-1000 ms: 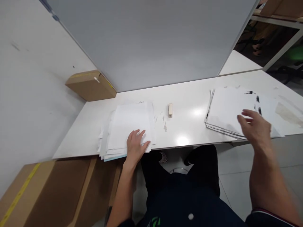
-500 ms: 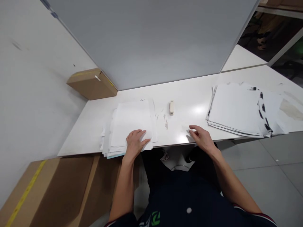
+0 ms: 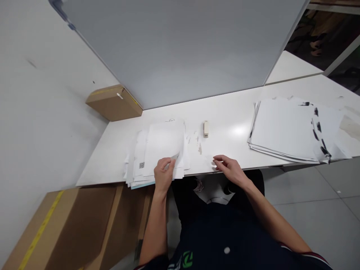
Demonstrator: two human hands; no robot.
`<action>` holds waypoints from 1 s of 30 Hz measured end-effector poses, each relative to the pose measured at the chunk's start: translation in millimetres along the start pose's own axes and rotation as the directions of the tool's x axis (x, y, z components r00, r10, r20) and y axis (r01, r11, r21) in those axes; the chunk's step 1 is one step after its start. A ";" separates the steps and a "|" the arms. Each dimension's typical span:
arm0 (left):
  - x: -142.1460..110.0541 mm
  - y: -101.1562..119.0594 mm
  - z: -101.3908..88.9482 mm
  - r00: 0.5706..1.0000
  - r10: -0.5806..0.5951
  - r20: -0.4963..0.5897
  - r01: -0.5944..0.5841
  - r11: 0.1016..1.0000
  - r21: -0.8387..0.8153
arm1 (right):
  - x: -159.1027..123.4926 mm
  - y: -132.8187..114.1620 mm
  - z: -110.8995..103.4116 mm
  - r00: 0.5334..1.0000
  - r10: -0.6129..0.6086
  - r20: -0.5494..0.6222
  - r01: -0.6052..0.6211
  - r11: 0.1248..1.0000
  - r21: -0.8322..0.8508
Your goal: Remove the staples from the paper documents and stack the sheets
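Observation:
My left hand [image 3: 164,174] pinches the near right corner of the top paper sheet [image 3: 166,138], and that corner curls up off the pile. Below it lies an uneven paper stack [image 3: 137,153] at the table's front edge; a small QR code [image 3: 141,165] shows on a lower sheet. My right hand [image 3: 229,168] hovers by the front edge, right of the stack, fingers bent and apart with nothing in them. Beyond the hands a small cream-coloured block-like object [image 3: 206,129], perhaps a stapler, rests on the white table [image 3: 222,112].
On the right lies another paper stack [image 3: 281,129] with black smudges along its right side. A cardboard box [image 3: 114,101] stands at the back left, against a grey panel [image 3: 182,48]. Larger cardboard boxes [image 3: 75,225] sit below the table on the left.
My left hand has closed on the top sheet's corner and lifted it, uncovering the QR code on the left. My right hand has moved left, toward the stack.

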State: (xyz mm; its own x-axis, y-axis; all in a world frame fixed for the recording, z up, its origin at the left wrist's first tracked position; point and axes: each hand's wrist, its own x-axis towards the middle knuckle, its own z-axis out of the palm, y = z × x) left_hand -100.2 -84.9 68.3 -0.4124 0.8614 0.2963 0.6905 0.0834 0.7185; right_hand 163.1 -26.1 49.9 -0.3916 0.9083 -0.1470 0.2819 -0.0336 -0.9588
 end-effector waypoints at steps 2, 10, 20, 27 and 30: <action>-9.4 16.2 7.1 0.992 0.108 -0.062 -0.110 0.993 -0.033 | 2.9 -4.7 8.1 0.995 0.058 0.075 -0.072 0.978 0.197; -57.4 67.9 48.3 0.766 0.599 0.231 -0.609 0.792 -0.033 | 9.4 -3.9 13.3 0.961 0.173 0.214 -0.264 0.797 0.542; -10.8 -3.7 -7.0 0.955 0.202 0.215 -0.287 0.808 0.514 | -17.8 38.5 -63.5 0.908 0.375 -0.190 -0.341 0.921 0.189; -0.9 -12.0 -2.1 0.916 0.099 0.389 -0.325 0.750 0.576 | -23.0 37.0 -60.6 0.910 0.350 -0.222 -0.329 0.936 0.129; 3.9 -10.6 -3.0 0.912 0.022 0.409 -0.281 0.760 0.585 | -22.7 35.1 -60.6 0.913 0.351 -0.207 -0.335 0.936 0.107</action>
State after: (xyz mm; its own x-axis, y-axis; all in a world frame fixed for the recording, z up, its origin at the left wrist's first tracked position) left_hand -110.9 -83.9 63.7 -0.1174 0.9927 0.0287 0.9889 0.1142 0.0947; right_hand 234.9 -22.7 34.3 -0.0778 0.9041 -0.4202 0.3015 -0.3804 -0.8743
